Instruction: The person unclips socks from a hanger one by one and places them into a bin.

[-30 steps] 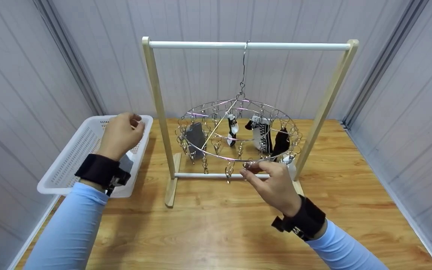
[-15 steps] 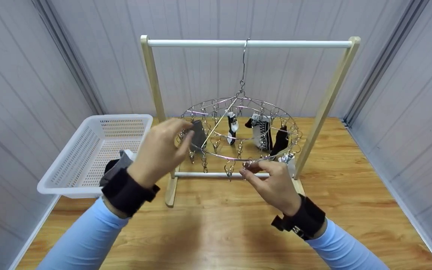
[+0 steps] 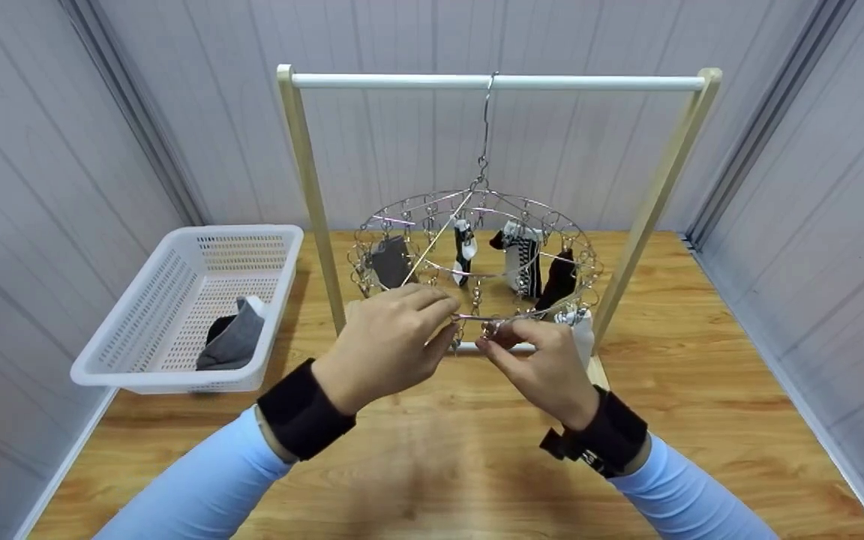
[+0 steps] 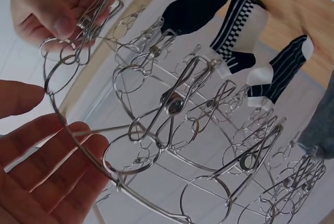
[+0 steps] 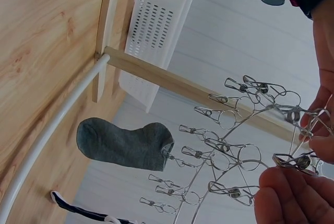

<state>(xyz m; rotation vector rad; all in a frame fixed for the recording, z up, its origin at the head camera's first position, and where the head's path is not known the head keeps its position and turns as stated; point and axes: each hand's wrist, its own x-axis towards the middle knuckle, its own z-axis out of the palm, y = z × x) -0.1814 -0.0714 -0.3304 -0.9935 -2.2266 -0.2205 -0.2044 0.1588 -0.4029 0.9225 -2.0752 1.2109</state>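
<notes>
A round wire sock hanger (image 3: pixel 514 318) ringed with metal clips hangs before me. At its near rim my right hand (image 3: pixel 544 367) pinches a metal clip (image 5: pixel 297 161) between thumb and fingers; nothing shows in that clip. My left hand (image 3: pixel 394 337) is beside it, thumb tip at the hanger's rim and loosely spread fingers behind it in the left wrist view. A grey sock (image 5: pixel 125 143) hangs on the left side. Farther round are a striped sock (image 4: pixel 282 70), a checkered sock (image 4: pixel 240 31), a black sock (image 4: pixel 201 7) and a white sock (image 3: pixel 582 330).
The hanger hooks over the white bar (image 3: pixel 589 82) of a wooden-legged stand (image 3: pixel 308 172). Left of it, a white perforated basket (image 3: pixel 124 300) holds a grey piece (image 3: pixel 237 337) with white and black parts. Panelled walls enclose the wooden table (image 3: pixel 702 420).
My left hand has moved right from over the basket to the hanger's near rim, beside the right hand. The right hand has kept its pinch on the clip.
</notes>
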